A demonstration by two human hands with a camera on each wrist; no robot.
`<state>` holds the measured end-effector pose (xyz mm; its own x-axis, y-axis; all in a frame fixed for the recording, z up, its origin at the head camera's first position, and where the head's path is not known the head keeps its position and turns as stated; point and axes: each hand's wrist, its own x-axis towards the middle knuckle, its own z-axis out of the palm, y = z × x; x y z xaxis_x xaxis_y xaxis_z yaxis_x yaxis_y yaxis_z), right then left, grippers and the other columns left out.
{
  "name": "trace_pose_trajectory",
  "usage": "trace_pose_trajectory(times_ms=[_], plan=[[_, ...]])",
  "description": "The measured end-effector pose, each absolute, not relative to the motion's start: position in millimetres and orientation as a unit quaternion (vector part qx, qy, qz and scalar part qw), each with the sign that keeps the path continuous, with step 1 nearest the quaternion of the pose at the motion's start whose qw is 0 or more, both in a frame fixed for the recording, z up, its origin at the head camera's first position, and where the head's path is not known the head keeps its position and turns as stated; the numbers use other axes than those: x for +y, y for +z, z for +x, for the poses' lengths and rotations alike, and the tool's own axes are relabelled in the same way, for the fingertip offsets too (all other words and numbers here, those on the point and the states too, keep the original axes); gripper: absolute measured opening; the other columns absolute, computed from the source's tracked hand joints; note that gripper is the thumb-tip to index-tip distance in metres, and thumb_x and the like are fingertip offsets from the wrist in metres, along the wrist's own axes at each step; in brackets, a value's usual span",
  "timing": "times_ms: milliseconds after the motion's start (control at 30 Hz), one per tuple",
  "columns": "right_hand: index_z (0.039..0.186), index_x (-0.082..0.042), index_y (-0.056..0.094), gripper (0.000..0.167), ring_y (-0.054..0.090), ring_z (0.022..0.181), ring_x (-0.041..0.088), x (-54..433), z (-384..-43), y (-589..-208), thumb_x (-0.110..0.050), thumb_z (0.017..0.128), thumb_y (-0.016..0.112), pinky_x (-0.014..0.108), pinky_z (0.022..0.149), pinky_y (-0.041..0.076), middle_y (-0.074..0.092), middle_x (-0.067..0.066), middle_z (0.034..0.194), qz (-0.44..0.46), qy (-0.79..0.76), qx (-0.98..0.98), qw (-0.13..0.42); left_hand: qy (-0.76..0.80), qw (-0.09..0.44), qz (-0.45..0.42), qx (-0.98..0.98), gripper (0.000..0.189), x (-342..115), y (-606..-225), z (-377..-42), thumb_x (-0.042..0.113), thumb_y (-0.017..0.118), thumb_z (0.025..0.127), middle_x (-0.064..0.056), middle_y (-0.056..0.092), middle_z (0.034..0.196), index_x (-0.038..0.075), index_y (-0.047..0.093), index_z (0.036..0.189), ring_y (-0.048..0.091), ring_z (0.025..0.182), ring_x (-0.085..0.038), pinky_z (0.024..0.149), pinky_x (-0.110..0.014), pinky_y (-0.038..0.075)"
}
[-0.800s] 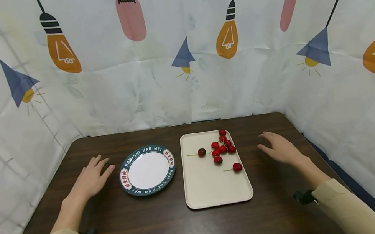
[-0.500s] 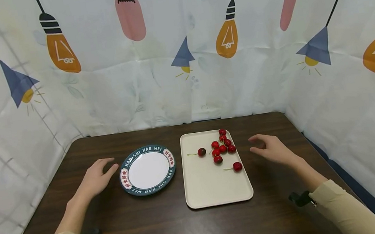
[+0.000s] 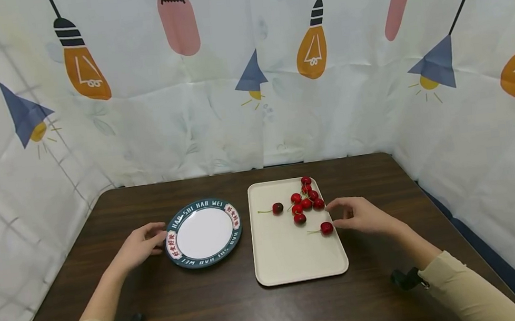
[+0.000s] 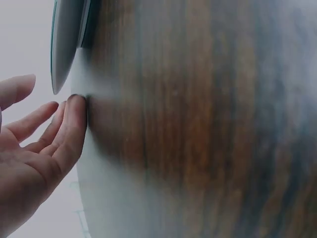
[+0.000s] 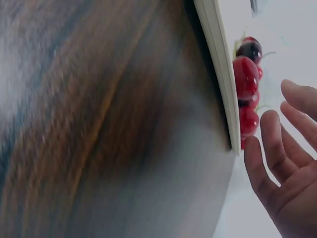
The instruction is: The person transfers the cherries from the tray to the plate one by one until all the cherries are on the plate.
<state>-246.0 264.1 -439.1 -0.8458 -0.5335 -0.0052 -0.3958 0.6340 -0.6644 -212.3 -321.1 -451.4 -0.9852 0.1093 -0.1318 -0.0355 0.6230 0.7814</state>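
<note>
A plate with a dark green lettered rim [image 3: 204, 263] and white middle lies on the table's left half. My left hand [image 3: 140, 245] is at its left edge, fingers loosely bent; in the left wrist view the fingertips sit close beneath the plate [image 4: 67, 44] with nothing between them. Right of the plate is a cream tray [image 3: 287, 257] with several red cherries. Most form a cluster [image 3: 306, 204]; one dark cherry [image 3: 278, 208] lies left of it, another cherry [image 3: 326, 228] near the right edge. My right hand [image 3: 359, 215] hovers at that edge, thumb and fingers apart, holding nothing.
The dark wooden table [image 3: 199, 315] runs under everything. A pale curtain [image 3: 215, 128] printed with lamps and bulbs closes off the back and both sides. Each wrist wears a small black camera, such as the one on the right [image 3: 406, 278].
My left hand has moved right and nearer to me, up to the plate's rim. My right hand has moved left to the tray's edge. Plate, tray and cherries have stayed put.
</note>
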Motion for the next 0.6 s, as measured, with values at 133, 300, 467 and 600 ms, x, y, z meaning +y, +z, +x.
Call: trace_pose_trajectory(times_ms=[133,300,467,600], plan=[[0.128,-0.009,0.067,0.037,0.053,0.062,0.015,258.0,-246.3,-443.9,-0.021,0.094,0.076,0.029,0.053,0.049,0.063,0.001,0.084,-0.277,-0.341,0.892,0.11,0.468,0.103,0.01,0.878,0.058,-320.1,-453.5,-212.4,0.024,0.056,0.108,-0.033,0.051,0.13,-0.013,0.037,0.148,0.064,0.104,-0.032,0.083,-0.04,0.062],[0.127,-0.01,0.068,0.036,0.052,0.06,0.014,251.0,-246.0,-448.2,-0.021,0.094,0.077,0.029,0.054,0.049,0.061,0.001,0.083,-0.283,-0.335,0.89,0.123,0.485,0.113,0.002,0.867,0.058,-322.4,-455.7,-213.4,0.024,0.055,0.108,-0.033,0.05,0.133,-0.013,0.037,0.149,0.063,0.106,-0.032,0.085,-0.039,0.061],[0.125,-0.01,0.069,0.036,0.05,0.059,0.012,247.6,-245.7,-450.2,-0.018,0.092,0.079,0.028,0.054,0.047,0.058,0.001,0.074,-0.287,-0.332,0.889,0.127,0.518,0.128,0.007,0.845,0.058,-322.2,-455.9,-214.9,0.021,0.054,0.108,-0.034,0.05,0.133,-0.014,0.035,0.149,0.064,0.105,-0.03,0.085,-0.039,0.061],[0.124,-0.009,0.069,0.035,0.05,0.06,0.012,245.6,-245.5,-451.0,-0.018,0.092,0.079,0.028,0.054,0.047,0.062,0.001,0.084,-0.296,-0.334,0.885,0.13,0.536,0.138,0.003,0.833,0.056,-322.0,-456.0,-216.6,0.015,0.054,0.108,-0.034,0.048,0.133,-0.014,0.033,0.15,0.063,0.101,-0.027,0.084,-0.038,0.061]])
